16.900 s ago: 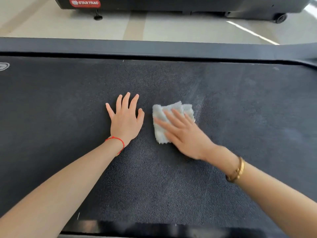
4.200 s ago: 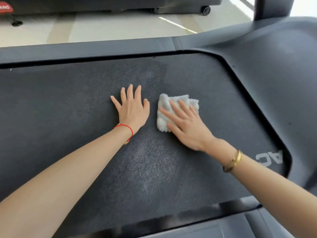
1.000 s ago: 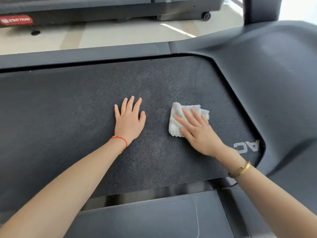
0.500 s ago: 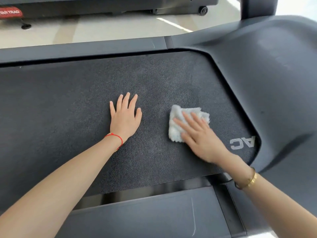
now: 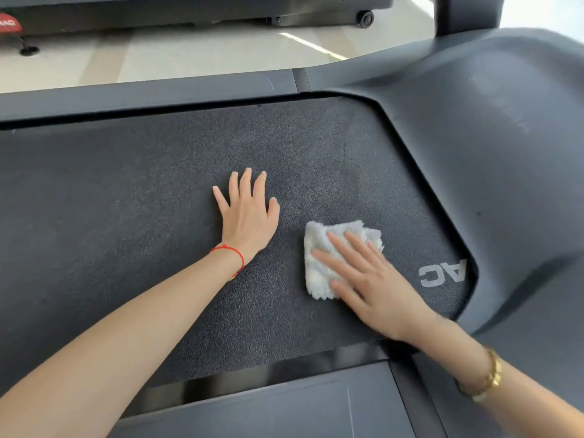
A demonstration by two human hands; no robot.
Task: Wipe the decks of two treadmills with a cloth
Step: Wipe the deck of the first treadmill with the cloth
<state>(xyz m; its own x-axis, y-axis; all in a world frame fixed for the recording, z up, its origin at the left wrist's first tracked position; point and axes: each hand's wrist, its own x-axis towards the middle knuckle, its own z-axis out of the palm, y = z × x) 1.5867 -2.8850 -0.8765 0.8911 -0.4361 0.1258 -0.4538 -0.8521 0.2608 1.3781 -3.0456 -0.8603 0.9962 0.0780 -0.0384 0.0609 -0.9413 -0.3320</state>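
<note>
At the far left, beyond the strip of pale floor (image 5: 189, 55), a second treadmill (image 5: 158, 11) stands with a red badge (image 5: 8, 23) on its frame. Nearer, the dark textured deck (image 5: 126, 232) of the treadmill being cleaned stretches across, bordered by a smooth rail (image 5: 142, 96) along its far edge. The left hand (image 5: 248, 216) lies flat on the deck about midway between the far and near edges, fingers straight and slightly spread, palm down, holding nothing; a red string (image 5: 232, 252) circles that wrist. Just beside it to the right, toward the deck's right end, sits a white fluffy cloth (image 5: 319, 267), bunched into a rough square. The right hand (image 5: 376, 286) presses down on the cloth with straight, fanned fingers, covering its right half, not curled around it. A gold bracelet (image 5: 489, 377) rides that wrist. Right of the hand, grey letters (image 5: 442, 273) are printed on the deck, close to the curved motor cover (image 5: 505, 169) rising at the right end.
</note>
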